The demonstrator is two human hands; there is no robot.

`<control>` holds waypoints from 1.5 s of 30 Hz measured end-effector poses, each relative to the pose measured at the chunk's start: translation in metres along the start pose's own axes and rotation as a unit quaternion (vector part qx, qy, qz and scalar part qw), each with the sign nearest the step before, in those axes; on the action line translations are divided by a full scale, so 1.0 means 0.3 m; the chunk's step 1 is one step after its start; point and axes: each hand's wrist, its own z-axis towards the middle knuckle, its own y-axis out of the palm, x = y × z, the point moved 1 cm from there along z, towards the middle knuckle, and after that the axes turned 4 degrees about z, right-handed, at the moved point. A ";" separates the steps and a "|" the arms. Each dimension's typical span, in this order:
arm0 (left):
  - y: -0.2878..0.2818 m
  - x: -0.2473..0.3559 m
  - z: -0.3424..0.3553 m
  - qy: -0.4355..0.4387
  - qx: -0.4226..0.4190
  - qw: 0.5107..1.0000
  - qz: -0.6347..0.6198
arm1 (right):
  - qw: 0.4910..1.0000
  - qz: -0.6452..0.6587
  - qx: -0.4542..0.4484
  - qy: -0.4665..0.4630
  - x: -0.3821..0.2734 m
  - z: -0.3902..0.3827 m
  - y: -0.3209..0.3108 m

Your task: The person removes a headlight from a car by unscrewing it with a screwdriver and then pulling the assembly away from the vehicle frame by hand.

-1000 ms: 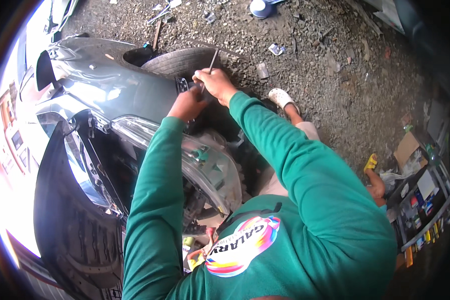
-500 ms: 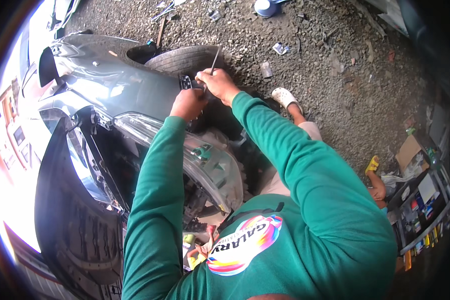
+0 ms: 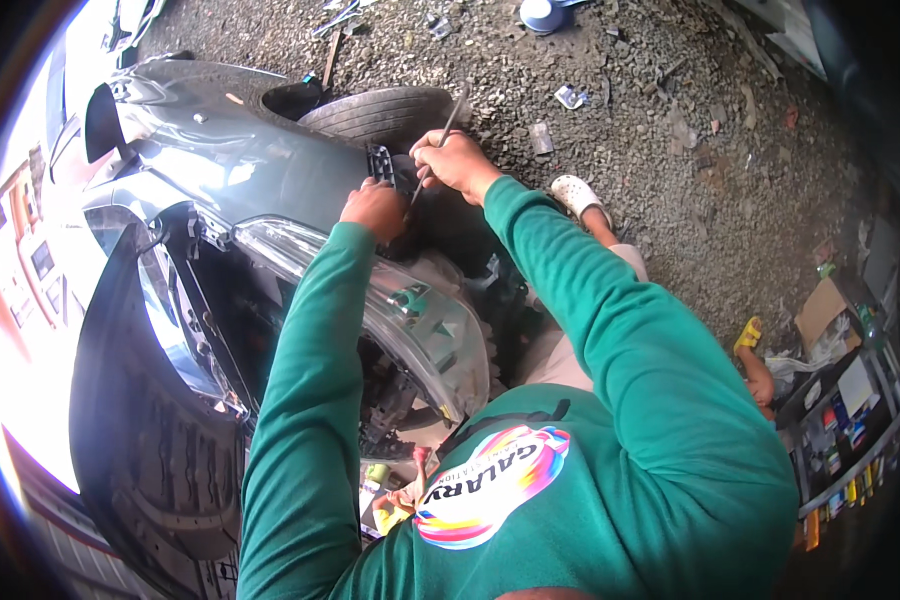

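Observation:
My right hand [image 3: 457,163] is closed round a thin metal rod [image 3: 457,108], which slants up and away from the fist. Its lower end points down beside my left hand [image 3: 375,210]. My left hand is closed at the front edge of the grey car fender [image 3: 270,165], fingers curled just below a black slotted bracket [image 3: 381,166]. What its fingers grip is hidden. Close by lies the dark opening of the wheel well, with the tyre [image 3: 385,112] beyond. A clear headlight [image 3: 425,325] sits nearer me, below my left wrist.
The raised black hood [image 3: 150,400] stands at the left. Gravel ground [image 3: 660,170] with scattered litter spreads on the right. A person's foot in a white clog [image 3: 574,195] is near my right forearm. A cluttered rack [image 3: 850,420] stands far right, near a yellow sandal [image 3: 749,333].
My right hand has moved slightly up and right with the rod, away from my left hand. The left hand has shifted a little, and more of the black bracket shows.

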 end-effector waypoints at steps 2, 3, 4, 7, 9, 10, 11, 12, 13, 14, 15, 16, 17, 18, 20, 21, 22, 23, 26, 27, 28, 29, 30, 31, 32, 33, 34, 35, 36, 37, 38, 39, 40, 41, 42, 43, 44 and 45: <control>-0.005 0.023 0.000 -0.007 -0.006 1.000 0.013 | 1.000 0.005 -0.027 -0.006 -0.003 -0.003 -0.014; -0.015 0.039 -0.002 -0.012 -0.012 1.000 0.026 | 1.000 0.008 -0.030 -0.004 -0.003 -0.006 -0.018; -0.027 0.052 -0.003 -0.012 -0.012 1.000 0.026 | 1.000 0.008 -0.030 -0.004 -0.005 -0.009 -0.026; -0.040 0.063 -0.008 -0.013 -0.053 0.998 0.030 | 0.999 0.014 -0.051 0.006 -0.001 -0.017 -0.044; -0.024 0.060 0.004 -0.016 -0.032 0.999 0.033 | 0.997 0.039 -0.059 0.015 0.005 -0.021 -0.051; -0.020 0.059 0.005 -0.016 -0.034 0.999 0.033 | 0.997 0.040 -0.059 0.016 0.009 -0.025 -0.059; -0.016 0.058 0.007 -0.012 -0.036 0.999 0.035 | 0.997 0.051 -0.060 0.012 0.011 -0.031 -0.069; -0.020 0.060 0.008 -0.008 -0.037 0.999 0.037 | 0.996 0.063 -0.060 0.008 0.013 -0.036 -0.081; -0.026 0.060 0.011 -0.005 -0.038 0.999 0.038 | 0.996 0.064 -0.057 0.009 0.015 -0.040 -0.095; -0.033 0.058 0.015 0.000 -0.046 0.998 0.033 | 0.996 0.079 -0.047 0.010 0.015 -0.043 -0.110; -0.036 0.058 0.019 0.004 -0.051 0.998 0.026 | 0.995 0.092 -0.037 0.010 0.013 -0.046 -0.122; -0.027 0.053 0.024 0.006 -0.050 0.998 0.026 | 0.995 0.090 -0.035 0.010 0.014 -0.052 -0.128; -0.011 0.045 0.031 0.005 -0.045 0.999 0.022 | 0.995 0.094 -0.041 0.008 0.020 -0.063 -0.132; 0.000 0.044 0.040 0.005 -0.040 0.999 0.018 | 0.994 0.097 -0.046 0.007 0.026 -0.074 -0.143; 0.013 0.035 0.069 -0.003 -0.042 0.999 0.017 | 0.993 0.109 -0.049 0.009 0.038 -0.096 -0.168; 0.022 0.028 0.080 -0.015 -0.044 0.999 0.017 | 0.991 0.133 -0.031 -0.004 0.044 -0.104 -0.190; 0.050 0.009 0.090 -0.014 -0.041 0.999 0.014 | 0.987 0.158 -0.013 -0.017 0.042 -0.116 -0.208; 0.078 -0.009 0.097 -0.004 -0.026 0.999 0.021 | 0.984 0.171 0.017 -0.035 0.038 -0.129 -0.233; 0.001 0.029 0.090 0.002 -0.018 1.000 0.009 | 0.975 0.194 0.084 -0.069 0.067 -0.149 -0.413; -0.016 0.033 0.079 -0.013 -0.021 1.000 -0.007 | 0.977 0.178 0.091 -0.071 0.077 -0.162 -0.475; -0.030 0.039 0.076 -0.025 -0.024 0.999 -0.022 | 0.982 0.140 0.120 -0.039 0.077 -0.181 -0.547; -0.027 0.040 0.090 -0.001 -0.046 0.999 0.027 | 0.982 0.117 0.140 -0.040 0.088 -0.191 -0.629; -0.021 0.041 0.110 0.024 -0.068 0.995 0.076 | 0.982 0.095 0.160 -0.042 0.100 -0.202 -0.709; 0.011 0.031 0.133 0.021 -0.067 0.995 0.073 | 0.974 0.111 0.192 -0.053 0.100 -0.220 -0.762; 0.064 0.021 0.155 0.002 -0.027 0.997 0.079 | 0.964 0.127 0.223 -0.063 0.107 -0.242 -0.809; 0.087 0.027 0.174 -0.012 0.015 0.996 0.089 | 0.958 0.077 0.274 -0.013 0.136 -0.256 -0.883; 0.076 0.041 0.184 -0.006 0.019 0.996 0.090 | 0.944 0.029 0.326 0.032 0.169 -0.267 -0.971; 0.066 0.051 0.190 -0.006 0.014 0.996 0.088 | 0.948 0.006 0.295 0.122 0.200 -0.290 -1.054; 0.065 0.054 0.189 -0.009 0.006 0.996 0.085 | 0.947 0.006 0.296 0.122 0.227 -0.304 -1.071; 0.053 0.059 0.180 -0.009 0.004 0.996 0.084 | 0.946 -0.010 0.293 0.141 0.259 -0.323 -1.070; 0.041 0.065 0.174 -0.003 -0.006 0.996 0.085 | 0.943 -0.025 0.291 0.160 0.290 -0.334 -1.066; 0.033 0.070 0.163 0.003 -0.016 0.996 0.087 | 0.947 -0.039 0.274 0.164 0.331 -0.333 -1.057; 0.040 0.066 0.161 0.003 -0.019 0.996 0.087 | 0.953 -0.032 0.249 0.168 0.354 -0.340 -1.027; 0.045 0.059 0.158 0.014 -0.006 0.997 0.076 | 0.956 -0.033 0.235 0.173 0.394 -0.331 -0.990; 0.036 0.055 0.157 0.026 0.010 0.997 0.068 | 0.958 -0.032 0.224 0.175 0.447 -0.319 -0.975; 0.040 0.049 0.159 0.025 0.008 0.997 0.067 | 0.959 -0.055 0.214 0.179 0.463 -0.310 -0.925; 0.043 0.045 0.163 0.035 0.015 0.997 0.064 | 0.959 -0.078 0.205 0.182 0.476 -0.299 -0.878; 0.028 0.045 0.171 0.050 0.025 0.996 0.066 | 0.959 -0.085 0.204 0.180 0.520 -0.283 -0.869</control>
